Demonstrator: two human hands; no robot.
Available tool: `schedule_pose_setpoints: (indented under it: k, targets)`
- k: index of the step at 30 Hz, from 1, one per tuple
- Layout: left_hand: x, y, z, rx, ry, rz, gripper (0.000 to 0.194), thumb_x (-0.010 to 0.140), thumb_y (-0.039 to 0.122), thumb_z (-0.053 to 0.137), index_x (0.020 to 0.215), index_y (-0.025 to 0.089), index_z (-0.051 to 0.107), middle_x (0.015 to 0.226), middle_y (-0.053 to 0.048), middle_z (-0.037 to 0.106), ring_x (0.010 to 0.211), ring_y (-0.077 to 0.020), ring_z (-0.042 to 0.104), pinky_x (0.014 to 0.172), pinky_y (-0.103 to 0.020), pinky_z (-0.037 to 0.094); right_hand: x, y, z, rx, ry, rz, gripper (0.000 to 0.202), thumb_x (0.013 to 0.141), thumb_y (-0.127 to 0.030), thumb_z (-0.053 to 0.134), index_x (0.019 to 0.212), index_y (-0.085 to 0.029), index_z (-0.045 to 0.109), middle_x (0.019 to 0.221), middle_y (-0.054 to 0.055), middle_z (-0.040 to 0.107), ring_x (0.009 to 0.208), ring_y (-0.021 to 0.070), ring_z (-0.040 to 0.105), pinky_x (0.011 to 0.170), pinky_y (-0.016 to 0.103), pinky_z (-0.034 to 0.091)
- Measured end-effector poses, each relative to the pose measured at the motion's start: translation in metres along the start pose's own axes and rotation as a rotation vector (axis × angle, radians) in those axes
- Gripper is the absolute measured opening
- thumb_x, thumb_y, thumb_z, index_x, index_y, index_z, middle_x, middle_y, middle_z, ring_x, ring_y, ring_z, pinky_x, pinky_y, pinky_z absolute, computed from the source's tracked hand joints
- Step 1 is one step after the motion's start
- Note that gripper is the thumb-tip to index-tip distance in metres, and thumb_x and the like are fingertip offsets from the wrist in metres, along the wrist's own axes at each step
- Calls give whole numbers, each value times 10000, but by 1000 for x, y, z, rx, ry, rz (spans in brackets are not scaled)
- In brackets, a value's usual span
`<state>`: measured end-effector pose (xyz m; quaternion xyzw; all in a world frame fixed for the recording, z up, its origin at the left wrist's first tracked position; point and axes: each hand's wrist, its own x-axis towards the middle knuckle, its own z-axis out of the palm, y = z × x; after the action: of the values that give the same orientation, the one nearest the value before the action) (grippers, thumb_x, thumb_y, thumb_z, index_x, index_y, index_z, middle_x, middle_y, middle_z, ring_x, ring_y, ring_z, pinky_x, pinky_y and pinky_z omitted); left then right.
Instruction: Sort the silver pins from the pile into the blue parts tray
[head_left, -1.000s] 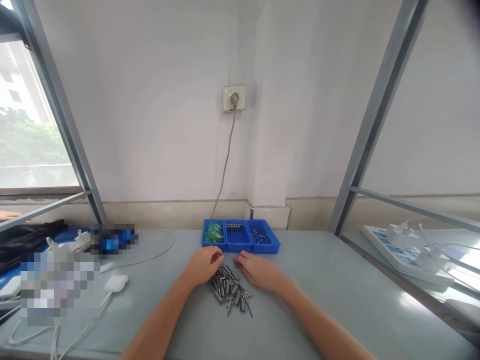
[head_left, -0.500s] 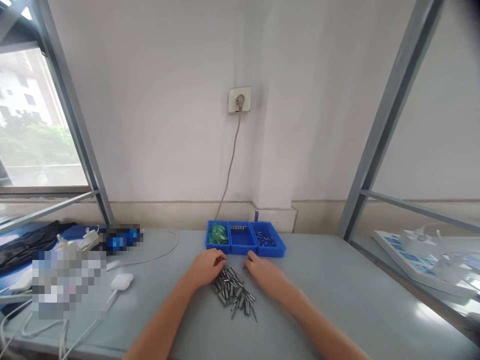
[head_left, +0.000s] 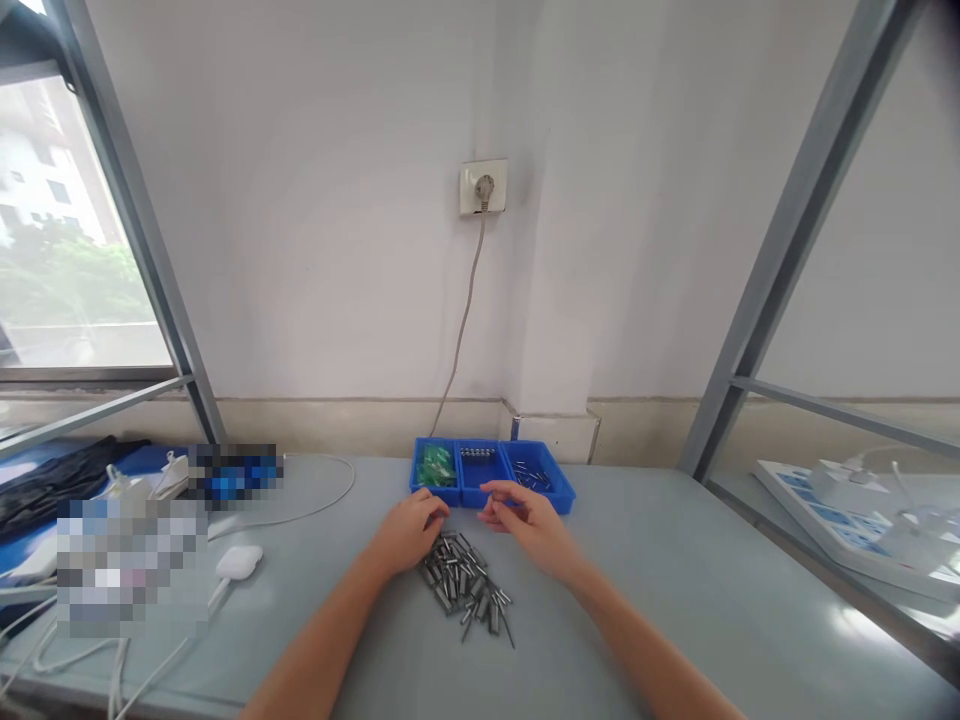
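A loose pile of metal pins and short metal cylinders [head_left: 465, 578] lies on the grey table. My left hand [head_left: 409, 530] rests at the pile's upper left edge, its fingers curled in and closed; anything inside them is hidden. Just in front of the blue divided tray [head_left: 555, 502], my right hand [head_left: 529, 525] is held with bent fingers and the thumb drawn together; I cannot make out what is in them. In the tray are small green packets [head_left: 436, 465] on the left, a row of small metal parts [head_left: 477, 453] in the middle and thin metal pins [head_left: 531, 475] on the right.
White cables and a white adapter [head_left: 240, 562] lie on the left side, near blurred-out items. A wall socket [head_left: 484, 187] with a plugged-in cord is behind the tray. Grey metal posts [head_left: 780, 260] flank the table, and a power strip [head_left: 847, 520] lies at the right.
My right hand has lifted from beside the pile, its fingers now raised in front of the tray. The left hand has barely moved, and the view has shifted slightly.
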<state>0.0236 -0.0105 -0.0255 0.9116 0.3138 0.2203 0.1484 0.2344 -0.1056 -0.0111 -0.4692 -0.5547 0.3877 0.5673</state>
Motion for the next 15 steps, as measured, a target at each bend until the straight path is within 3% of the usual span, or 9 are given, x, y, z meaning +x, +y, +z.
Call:
schedule_pose_setpoints:
  k: [5, 8, 11, 15]
  targets:
    - [0, 0, 0, -1, -22, 7, 229, 908, 195, 465, 1013, 224, 666, 1033, -47, 626, 913, -191, 600, 809, -302, 461, -4, -20, -6, 466, -23, 53, 338, 713, -440, 794, 905, -211, 637, 867, 40, 704, 912, 215, 679, 864, 387, 526]
    - [0, 0, -2, -18, -46, 1, 222, 897, 198, 476, 999, 221, 672, 1029, -42, 633, 898, -188, 597, 811, -303, 460, -9, -28, -8, 677, 4, 67, 324, 690, -429, 814, 836, -229, 604, 688, -38, 623, 740, 160, 662, 743, 318, 537]
    - [-1, 1, -3, -26, -47, -7, 208, 895, 213, 482, 982, 215, 671, 997, -41, 632, 867, -186, 588, 795, -300, 458, -7, -28, -11, 746, 32, 120, 325, 732, -419, 777, 691, -207, 534, 503, -73, 460, 531, 102, 531, 569, 229, 482]
    - [0, 2, -4, -9, -43, -22, 188, 891, 226, 487, 961, 212, 660, 937, -39, 619, 814, -182, 577, 733, -291, 445, 5, -15, -23, 741, 173, 329, 363, 773, -345, 729, 599, -192, 450, 428, -92, 348, 389, 60, 362, 388, 179, 342]
